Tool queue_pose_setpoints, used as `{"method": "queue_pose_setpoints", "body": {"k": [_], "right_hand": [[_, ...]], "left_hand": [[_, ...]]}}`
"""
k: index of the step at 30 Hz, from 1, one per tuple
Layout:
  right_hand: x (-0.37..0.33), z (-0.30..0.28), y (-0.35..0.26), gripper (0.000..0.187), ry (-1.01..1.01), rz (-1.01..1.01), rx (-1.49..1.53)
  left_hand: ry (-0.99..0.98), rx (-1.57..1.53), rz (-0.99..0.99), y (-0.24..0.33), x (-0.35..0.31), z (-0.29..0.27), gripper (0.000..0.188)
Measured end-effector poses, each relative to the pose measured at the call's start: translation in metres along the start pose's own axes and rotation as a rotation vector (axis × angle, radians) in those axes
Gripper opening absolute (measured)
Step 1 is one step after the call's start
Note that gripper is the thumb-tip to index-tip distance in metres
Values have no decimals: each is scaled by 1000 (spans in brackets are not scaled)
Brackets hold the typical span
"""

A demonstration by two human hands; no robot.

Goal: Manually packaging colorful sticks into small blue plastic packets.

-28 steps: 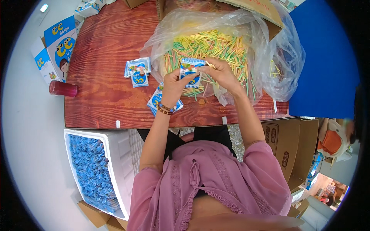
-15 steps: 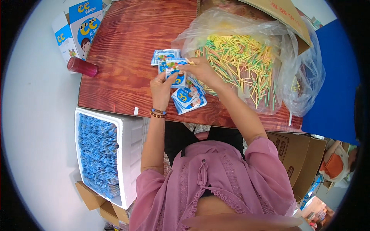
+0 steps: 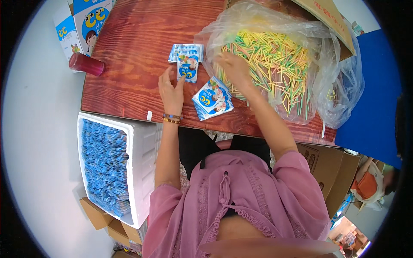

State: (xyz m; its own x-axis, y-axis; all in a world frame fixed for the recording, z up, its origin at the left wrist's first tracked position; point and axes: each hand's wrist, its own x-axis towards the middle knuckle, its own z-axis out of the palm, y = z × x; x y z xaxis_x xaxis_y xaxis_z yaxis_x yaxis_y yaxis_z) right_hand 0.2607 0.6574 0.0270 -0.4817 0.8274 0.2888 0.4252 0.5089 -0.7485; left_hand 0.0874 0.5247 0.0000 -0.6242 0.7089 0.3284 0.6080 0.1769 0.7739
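Observation:
My left hand (image 3: 171, 95) rests on the table with its fingers apart, and its thumb tip reaches the lower end of a blue and white snack packet (image 3: 187, 68). That packet overlaps a small pile of similar packets (image 3: 198, 48) just beyond. Closer to me lies another pile of packets (image 3: 212, 99), between my two forearms. At the left border of a heap of thin yellow, green and pinkish sticks (image 3: 275, 64), my right hand (image 3: 236, 72) has its fingers curled in. Its fingertips are partly hidden, so what they hold cannot be made out.
Clear plastic bagging (image 3: 329, 81) surrounds the sticks, under a cardboard flap (image 3: 329, 19). A red cylindrical container (image 3: 87, 64) stands at the table's left edge near printed boxes (image 3: 91, 26). Below left, a white foam box (image 3: 140, 161) holds many blue packets (image 3: 104, 165).
The packet that both hands held up now lies on the table. My left hand has loosened and shifted slightly left; my right hand has moved right to the sticks. The view has tilted slightly.

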Motion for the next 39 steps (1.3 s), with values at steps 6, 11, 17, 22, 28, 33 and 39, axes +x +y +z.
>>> {"method": "queue_pose_setpoints", "body": {"k": [6,11,17,22,28,33,39], "right_hand": [[-27,-65,54,26,72,78,-438],[-38,-62,35,19,65,-126,-349],[-40,-11,0,18,-42,-211,205],[-35,-24,-5,15,-308,98,410],[-47,-30,-11,9,-285,191,752],[-58,-38,-14,8,-292,246,755],[-72,-42,-8,10,-287,247,764]], "left_hand": [[-259,246,43,43,-44,-5,32],[-215,205,-25,26,-55,8,26],[-167,238,242,24,-48,5,18],[-81,-229,-38,45,-43,1,12],[-250,-753,-193,52,-38,-1,6],[-220,-884,-372,67,-50,2,7],[-171,-1000,-469,78,-64,5,8]]}}
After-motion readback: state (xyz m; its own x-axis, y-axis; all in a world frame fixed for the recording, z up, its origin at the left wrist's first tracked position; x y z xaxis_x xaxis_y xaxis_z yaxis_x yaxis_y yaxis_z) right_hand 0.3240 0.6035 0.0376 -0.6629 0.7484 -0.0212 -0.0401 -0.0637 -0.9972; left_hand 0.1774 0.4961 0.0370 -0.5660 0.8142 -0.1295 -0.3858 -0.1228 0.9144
